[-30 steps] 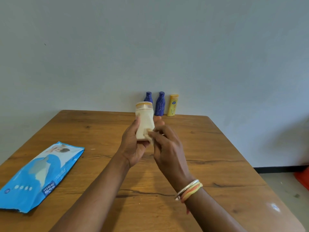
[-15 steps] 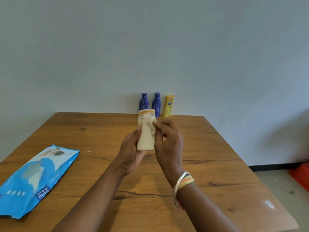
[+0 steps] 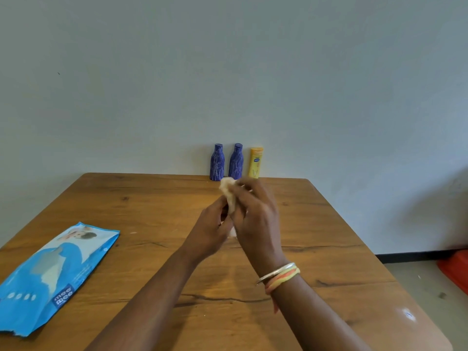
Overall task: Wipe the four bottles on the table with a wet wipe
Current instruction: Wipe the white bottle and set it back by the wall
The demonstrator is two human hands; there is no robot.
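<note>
My left hand grips a cream bottle from below, over the middle of the wooden table. My right hand wraps over the bottle's front, pressing a pale wet wipe against it. Only a pale sliver shows between the hands, so most of the bottle is hidden. At the table's far edge, against the wall, stand two dark blue bottles and a yellow bottle, all upright.
A blue wet-wipe packet lies flat near the table's left front edge. A red object sits on the floor past the table's right side. A plain wall rises directly behind the table.
The bottle has come down from upright and clearly visible to nearly covered. My right hand has slid over its front with the wipe. The view has tilted slightly.
</note>
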